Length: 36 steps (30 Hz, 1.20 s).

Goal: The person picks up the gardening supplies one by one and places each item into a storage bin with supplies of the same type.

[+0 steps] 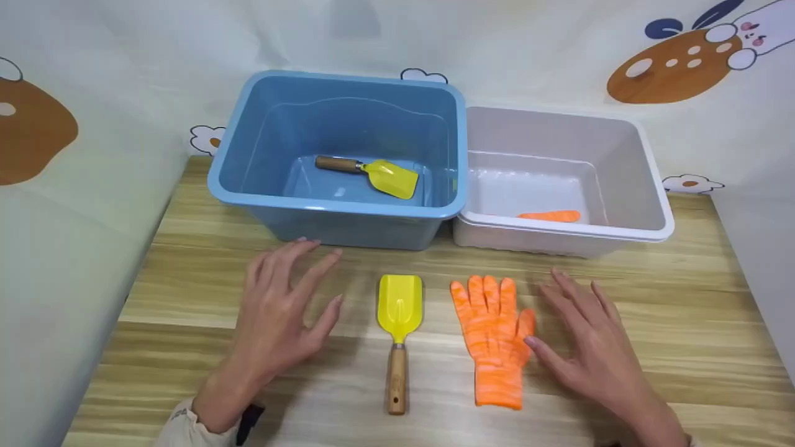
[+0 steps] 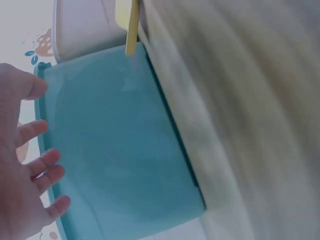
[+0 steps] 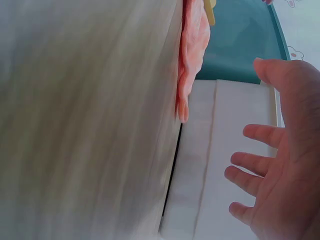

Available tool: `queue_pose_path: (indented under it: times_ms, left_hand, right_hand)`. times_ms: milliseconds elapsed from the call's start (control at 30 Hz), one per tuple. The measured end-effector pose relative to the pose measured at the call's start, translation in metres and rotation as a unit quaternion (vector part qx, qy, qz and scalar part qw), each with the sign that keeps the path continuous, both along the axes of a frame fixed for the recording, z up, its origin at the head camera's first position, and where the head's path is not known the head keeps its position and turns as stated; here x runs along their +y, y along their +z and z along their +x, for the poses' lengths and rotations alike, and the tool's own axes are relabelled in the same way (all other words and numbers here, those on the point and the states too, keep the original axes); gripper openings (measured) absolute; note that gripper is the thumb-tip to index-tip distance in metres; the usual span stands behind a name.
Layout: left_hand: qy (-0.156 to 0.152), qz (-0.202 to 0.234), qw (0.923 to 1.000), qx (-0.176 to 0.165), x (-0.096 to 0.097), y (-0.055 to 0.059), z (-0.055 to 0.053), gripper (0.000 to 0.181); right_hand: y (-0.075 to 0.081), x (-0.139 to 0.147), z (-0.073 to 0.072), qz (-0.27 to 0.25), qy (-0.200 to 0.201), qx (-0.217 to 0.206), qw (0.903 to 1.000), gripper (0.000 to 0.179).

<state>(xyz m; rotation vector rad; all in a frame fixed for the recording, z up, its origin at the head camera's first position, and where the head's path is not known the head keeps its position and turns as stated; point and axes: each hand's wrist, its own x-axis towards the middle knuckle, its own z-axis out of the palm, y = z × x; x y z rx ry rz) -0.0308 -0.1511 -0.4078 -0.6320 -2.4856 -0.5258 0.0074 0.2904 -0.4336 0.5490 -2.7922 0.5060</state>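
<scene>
A small yellow shovel [image 1: 399, 310] with a wooden handle lies on the table, its blade pointing away from me. Right of it an orange knit glove [image 1: 492, 335] lies flat, fingers away from me. My left hand [image 1: 279, 310] hovers left of the shovel with fingers spread and nothing held. In the head view my right hand [image 1: 590, 347] is beside the glove, its thumb tip right at the glove's edge, fingers loosely extended. The left wrist view shows the left hand [image 2: 30, 155] in front of the blue bin; in the right wrist view the right hand [image 3: 280, 160] also holds nothing.
A blue bin [image 1: 335, 208] at the back holds another yellow shovel [image 1: 391, 178]. Against its right side stands a lower pale bin [image 1: 565, 230] with an orange item [image 1: 551, 216] inside. A printed cloth [image 1: 528, 49] hangs behind and beside the wooden table [image 1: 168, 298].
</scene>
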Motion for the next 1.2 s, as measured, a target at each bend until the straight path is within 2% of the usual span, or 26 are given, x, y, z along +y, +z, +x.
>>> queue_pose_path:
  times_ms: [133, 267, 467, 633, 733, 867, 1033, 1200]
  left_hand:
    - [0.010, 0.005, 0.9999, -0.012, -0.004, 0.007, 0.000, 0.057]
    - [0.034, 0.015, 0.9992, -0.013, -0.008, 0.018, -0.003, 0.055]
    - [0.064, 0.068, 0.9956, 0.007, -0.009, 0.044, -0.029, 0.050]
    - [0.092, 0.069, 0.9933, -0.007, -0.017, 0.061, -0.044, 0.040]
    - [0.103, 0.063, 0.9923, -0.026, -0.022, 0.065, -0.048, 0.038]
    - [0.104, 0.061, 0.9922, -0.035, -0.026, 0.063, -0.053, 0.039]
    - [0.099, 0.079, 0.9907, -0.049, -0.031, 0.063, -0.059, 0.035]
    - [0.105, 0.094, 0.9879, -0.065, -0.034, 0.063, -0.059, 0.035]
  right_hand:
    - [0.001, -0.004, 0.005, 0.008, -0.007, -0.045, 0.9989, 0.080]
    - [0.001, -0.012, 0.006, 0.012, 0.009, -0.056, 0.9983, 0.071]
    - [0.000, -0.028, 0.003, 0.006, 0.034, -0.027, 0.9990, 0.062]
    - [0.000, -0.042, 0.001, 0.001, 0.037, -0.016, 0.9992, 0.057]
    - [0.000, -0.049, 0.000, -0.005, 0.043, -0.016, 0.9989, 0.054]
    - [-0.002, -0.054, -0.001, -0.005, 0.049, 0.002, 0.9988, 0.052]
    - [0.000, -0.059, -0.003, 0.007, 0.042, -0.009, 0.9991, 0.049]
    - [-0.001, -0.061, -0.002, 0.009, 0.034, -0.027, 0.9990, 0.047]
